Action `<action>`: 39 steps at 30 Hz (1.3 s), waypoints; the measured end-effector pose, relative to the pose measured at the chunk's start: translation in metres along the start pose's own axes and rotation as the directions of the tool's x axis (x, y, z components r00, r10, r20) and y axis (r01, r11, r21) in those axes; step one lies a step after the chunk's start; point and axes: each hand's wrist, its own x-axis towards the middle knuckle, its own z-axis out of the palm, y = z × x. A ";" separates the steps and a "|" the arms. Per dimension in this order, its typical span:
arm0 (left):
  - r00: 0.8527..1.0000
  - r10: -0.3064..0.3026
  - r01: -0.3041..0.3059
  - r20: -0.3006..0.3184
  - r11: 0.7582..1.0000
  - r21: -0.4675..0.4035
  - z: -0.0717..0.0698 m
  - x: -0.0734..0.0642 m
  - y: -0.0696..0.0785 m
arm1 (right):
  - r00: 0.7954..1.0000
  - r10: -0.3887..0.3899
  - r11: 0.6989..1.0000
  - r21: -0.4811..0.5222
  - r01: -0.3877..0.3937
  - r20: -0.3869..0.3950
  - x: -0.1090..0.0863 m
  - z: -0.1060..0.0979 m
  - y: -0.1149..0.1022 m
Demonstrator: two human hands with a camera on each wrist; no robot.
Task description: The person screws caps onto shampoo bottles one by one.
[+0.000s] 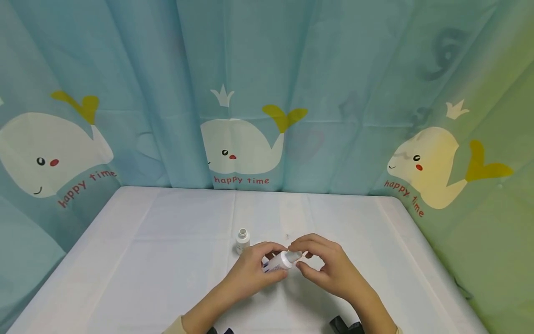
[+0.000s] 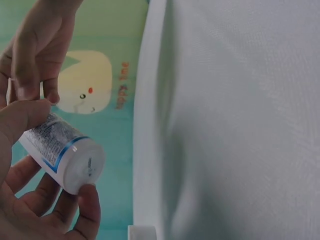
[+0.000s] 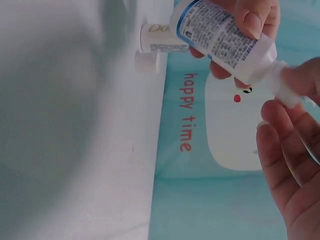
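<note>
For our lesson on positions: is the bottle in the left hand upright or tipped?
Tipped: in the head view, the bottle is slanted in the left hand, leaning toward the right hand.

A white cloth [image 1: 167, 269] covers the table [image 1: 142, 222] across the head view's lower half. Upright on it, lower centre, stands an uncapped white bottle [image 1: 243, 243]; a white cap [image 3: 146, 62] sits beside it, upper centre in the right wrist view.
</note>
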 end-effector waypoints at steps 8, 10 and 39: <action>0.999 0.041 -0.041 -0.011 0.999 0.007 -0.001 0.000 0.001 | 1.000 0.006 0.999 -0.036 -0.007 -0.022 0.000 0.000 0.001; 0.999 0.047 -0.047 -0.009 0.999 0.002 -0.001 0.000 0.002 | 0.999 0.001 0.999 -0.039 -0.002 -0.038 0.001 0.001 0.001; 0.998 0.065 -0.065 -0.002 0.998 -0.021 -0.003 -0.001 0.004 | 0.997 0.006 1.000 -0.019 -0.007 -0.080 -0.002 0.004 0.002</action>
